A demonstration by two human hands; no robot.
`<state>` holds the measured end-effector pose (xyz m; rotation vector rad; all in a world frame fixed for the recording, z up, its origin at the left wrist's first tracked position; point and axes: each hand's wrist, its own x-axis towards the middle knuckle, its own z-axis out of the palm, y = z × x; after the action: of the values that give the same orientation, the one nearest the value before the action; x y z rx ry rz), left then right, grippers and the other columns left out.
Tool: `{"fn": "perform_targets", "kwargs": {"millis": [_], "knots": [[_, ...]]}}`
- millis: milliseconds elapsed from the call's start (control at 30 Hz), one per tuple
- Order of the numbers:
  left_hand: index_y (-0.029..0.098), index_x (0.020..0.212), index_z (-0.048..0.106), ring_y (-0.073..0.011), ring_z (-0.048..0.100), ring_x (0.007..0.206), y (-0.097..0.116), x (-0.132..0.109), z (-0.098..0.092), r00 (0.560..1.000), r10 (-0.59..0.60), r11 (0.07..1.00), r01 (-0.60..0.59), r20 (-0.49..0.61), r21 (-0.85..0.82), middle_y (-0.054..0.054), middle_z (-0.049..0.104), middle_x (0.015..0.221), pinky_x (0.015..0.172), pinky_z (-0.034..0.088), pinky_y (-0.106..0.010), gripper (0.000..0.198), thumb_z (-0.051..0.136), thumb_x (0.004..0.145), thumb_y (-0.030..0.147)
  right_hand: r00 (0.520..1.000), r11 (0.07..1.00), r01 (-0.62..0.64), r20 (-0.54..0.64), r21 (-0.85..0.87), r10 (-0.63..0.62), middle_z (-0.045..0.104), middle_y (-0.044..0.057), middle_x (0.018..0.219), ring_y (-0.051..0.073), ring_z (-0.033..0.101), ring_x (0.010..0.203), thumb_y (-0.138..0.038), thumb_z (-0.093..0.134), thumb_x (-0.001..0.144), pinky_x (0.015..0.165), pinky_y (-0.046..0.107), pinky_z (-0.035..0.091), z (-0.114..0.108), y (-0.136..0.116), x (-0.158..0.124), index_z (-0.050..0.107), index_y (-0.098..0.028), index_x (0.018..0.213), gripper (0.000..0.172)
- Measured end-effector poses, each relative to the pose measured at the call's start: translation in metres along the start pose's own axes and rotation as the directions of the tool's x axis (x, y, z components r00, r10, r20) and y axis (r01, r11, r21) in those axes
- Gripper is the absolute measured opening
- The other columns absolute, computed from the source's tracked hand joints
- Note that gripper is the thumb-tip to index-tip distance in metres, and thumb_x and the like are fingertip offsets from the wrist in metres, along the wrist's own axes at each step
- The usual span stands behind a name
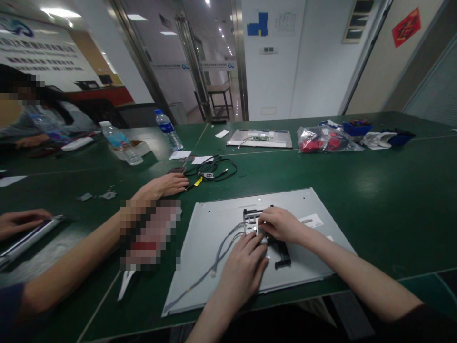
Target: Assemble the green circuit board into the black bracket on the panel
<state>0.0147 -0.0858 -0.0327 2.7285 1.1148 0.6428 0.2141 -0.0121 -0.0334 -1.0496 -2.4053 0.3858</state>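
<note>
A grey metal panel [217,224] lies flat on the green table [374,190] in front of me. At its middle sits a black bracket [282,252] with a small board, and grey cables [221,247] run from it toward the panel's near left corner. My right hand [280,224] is curled over the top of the bracket, its fingertips pinched on the black part. Just below it, my left hand [244,269] lies on the panel with its fingers stretched flat and pressing beside the bracket.
A co-worker's forearm reaches in from the left, that hand [167,185] resting by a coiled black cable [214,169]. Another hand [17,223] holds a grey bar [32,236]. Two water bottles [167,128], a second panel [260,138], a bag of red parts [321,140] stand behind.
</note>
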Motion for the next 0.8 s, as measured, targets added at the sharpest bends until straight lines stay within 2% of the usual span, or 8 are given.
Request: {"fn": "perform_targets", "kwargs": {"millis": [467,800], "knots": [[0.02,0.11,0.064,-0.029,0.052,0.122,0.0021,0.0013,-0.0013,1.0,-0.008,1.0,0.008,-0.007,0.011,-0.009,0.059,0.129,0.104,0.045,-0.053,0.021,0.053,0.092,0.02,1.0,0.998,-0.011,-0.01,0.057,0.012,0.063,0.004,0.09,0.017,0.057,0.085,-0.013,0.056,0.091,0.076,0.026,0.042,0.0076,0.0017,-0.0002,0.06,-0.019,0.092,0.007],[0.02,0.108,0.064,-0.0279,0.054,0.119,0.0039,0.0007,-0.0041,0.998,0.012,1.0,-0.011,-0.058,0.006,-0.01,0.061,0.125,0.104,0.046,-0.052,0.021,0.05,0.093,0.018,1.0,0.998,-0.01,-0.007,0.058,0.011,0.063,0.004,0.089,0.017,0.057,0.084,-0.014,0.057,0.091,0.076,0.026,0.042,0.0058,0.0011,0.0005,0.061,-0.019,0.091,0.006]]}}
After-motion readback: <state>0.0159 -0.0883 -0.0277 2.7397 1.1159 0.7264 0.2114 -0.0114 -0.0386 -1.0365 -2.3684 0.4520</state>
